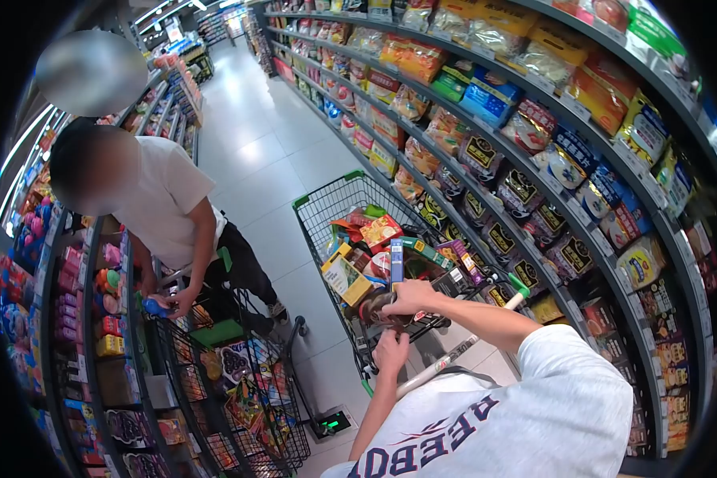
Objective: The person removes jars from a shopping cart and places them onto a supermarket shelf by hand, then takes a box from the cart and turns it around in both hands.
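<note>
My right hand reaches over the near end of a shopping cart, its fingers curled on a dark brown package with a shiny surface. Just below it, my left hand is closed at the package's lower edge; what its fingers hold is hidden. A narrow blue box stands upright beside my right hand. Around them in the cart lie a yellow box, a red-orange box, a green box and purple packs.
The cart's pale handle runs between the basket and my body. To the left, a person in a white T-shirt holds a blue item by a second, loaded cart. Stocked shelves line the right side; tiled floor stretches ahead.
</note>
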`<state>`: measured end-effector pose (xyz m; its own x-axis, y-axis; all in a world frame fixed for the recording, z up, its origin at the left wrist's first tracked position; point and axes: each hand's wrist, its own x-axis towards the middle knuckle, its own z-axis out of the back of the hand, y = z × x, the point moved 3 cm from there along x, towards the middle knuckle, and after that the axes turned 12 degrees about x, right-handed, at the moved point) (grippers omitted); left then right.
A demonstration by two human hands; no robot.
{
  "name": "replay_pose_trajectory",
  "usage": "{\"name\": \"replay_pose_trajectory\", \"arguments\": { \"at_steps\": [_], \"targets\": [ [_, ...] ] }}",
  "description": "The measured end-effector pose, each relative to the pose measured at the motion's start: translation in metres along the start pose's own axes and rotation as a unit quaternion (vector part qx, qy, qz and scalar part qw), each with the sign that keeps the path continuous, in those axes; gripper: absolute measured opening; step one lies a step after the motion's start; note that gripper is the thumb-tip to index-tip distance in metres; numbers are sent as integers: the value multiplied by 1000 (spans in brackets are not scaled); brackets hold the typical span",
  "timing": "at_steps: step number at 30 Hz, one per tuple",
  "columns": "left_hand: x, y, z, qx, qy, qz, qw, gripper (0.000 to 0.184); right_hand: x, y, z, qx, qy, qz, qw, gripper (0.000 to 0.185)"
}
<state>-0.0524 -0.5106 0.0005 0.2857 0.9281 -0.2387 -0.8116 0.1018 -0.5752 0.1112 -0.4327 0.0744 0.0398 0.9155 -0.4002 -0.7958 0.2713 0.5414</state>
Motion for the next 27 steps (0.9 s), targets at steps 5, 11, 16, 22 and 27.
{"name": "replay_pose_trajectory", "arguments": {
  "at_steps": [5, 11, 16, 22, 27],
  "targets": [
    [7, 9, -6, -123, -95, -32, 987, 40, -31, -28, 27, 282, -9, -47, 958, 66],
    [-6, -24, 40, -561, 26, -49, 826, 57, -67, -37, -27, 681, 71, -18, 729, 38],
    [-14, -15, 50, -631, 28, -70, 772, 74, -81, -25, -49, 718, 108, 45, 686, 38],
    [-26, 0, 47, -694, 15, -56, 718, 75, -83, -25, -66, 668, 100, 35, 737, 46],
    [-20, 12, 45, -593, -116, -94, 791, 78, -80, -9, -62, 546, -34, 68, 834, 66]
  ]
}}
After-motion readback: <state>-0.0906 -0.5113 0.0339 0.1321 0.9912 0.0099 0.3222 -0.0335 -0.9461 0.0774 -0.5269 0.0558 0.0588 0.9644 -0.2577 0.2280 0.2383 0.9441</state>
